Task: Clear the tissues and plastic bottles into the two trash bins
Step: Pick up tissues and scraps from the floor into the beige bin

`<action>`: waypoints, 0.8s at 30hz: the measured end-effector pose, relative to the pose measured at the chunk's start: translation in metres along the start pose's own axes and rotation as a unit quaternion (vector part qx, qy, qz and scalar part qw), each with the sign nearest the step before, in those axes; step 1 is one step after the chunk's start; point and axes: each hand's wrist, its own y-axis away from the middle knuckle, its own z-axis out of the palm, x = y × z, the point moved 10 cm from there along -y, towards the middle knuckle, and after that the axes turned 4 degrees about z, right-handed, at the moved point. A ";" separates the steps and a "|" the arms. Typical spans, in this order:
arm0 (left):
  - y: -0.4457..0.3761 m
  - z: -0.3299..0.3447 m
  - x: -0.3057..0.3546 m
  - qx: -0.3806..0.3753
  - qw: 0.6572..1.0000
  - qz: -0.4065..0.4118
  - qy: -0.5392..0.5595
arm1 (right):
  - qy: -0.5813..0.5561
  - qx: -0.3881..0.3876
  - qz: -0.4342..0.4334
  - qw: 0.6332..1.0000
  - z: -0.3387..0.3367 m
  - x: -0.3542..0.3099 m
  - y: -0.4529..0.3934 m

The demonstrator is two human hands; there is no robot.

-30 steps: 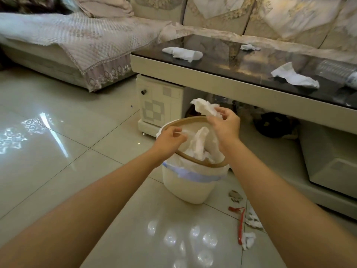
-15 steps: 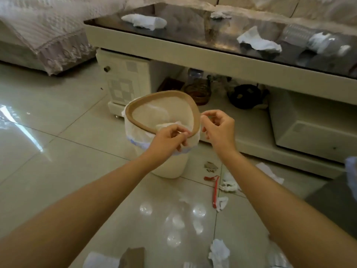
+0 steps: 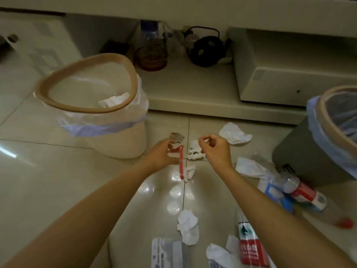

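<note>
Beige bin: our cream bin (image 3: pixel 116 132) with the brown rim stands on the floor (image 3: pixel 38 180) at the left, and one white tissue (image 3: pixel 114 100) already lies inside it.
Grey bin: the second bin (image 3: pixel 301 155) stands at the right edge of the view; we cannot tell what is inside.
Done: only a small part, we judge, since one tissue in the bin is all that shows.
Left: many tissues are on the floor, one near the grey bin (image 3: pixel 234 133), one between our hands (image 3: pixel 195 152), one near the bottom (image 3: pixel 188 227); also a bottle with a red label (image 3: pixel 248 246) at the bottom and another bottle (image 3: pixel 303 192) touching the foot of the grey bin.
Left hand: our left hand (image 3: pixel 164 153) is low over a red strip (image 3: pixel 181 161) and torn scraps; whether its fingers hold anything we cannot tell.
Right hand: our right hand (image 3: pixel 216 149) has its fingers curled with thumb and forefinger pinched, but nothing visible between them.
In the way: nothing blocks the bins; a flat grey packet (image 3: pixel 168 252) lies at the bottom, and a black kettle (image 3: pixel 207 50) stands on the low shelf (image 3: pixel 193 89) behind.
</note>
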 end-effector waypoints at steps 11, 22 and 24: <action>-0.062 0.079 -0.028 -0.052 0.942 -0.031 -0.330 | 0.213 -0.086 -0.005 0.973 0.009 0.081 -0.034; -0.103 0.081 -0.040 -0.066 0.923 -0.031 -0.379 | 0.311 -0.167 0.043 0.935 0.040 0.117 -0.054; -0.105 0.076 -0.037 -0.057 0.925 -0.019 -0.375 | 0.320 -0.188 0.055 0.927 0.044 0.119 -0.060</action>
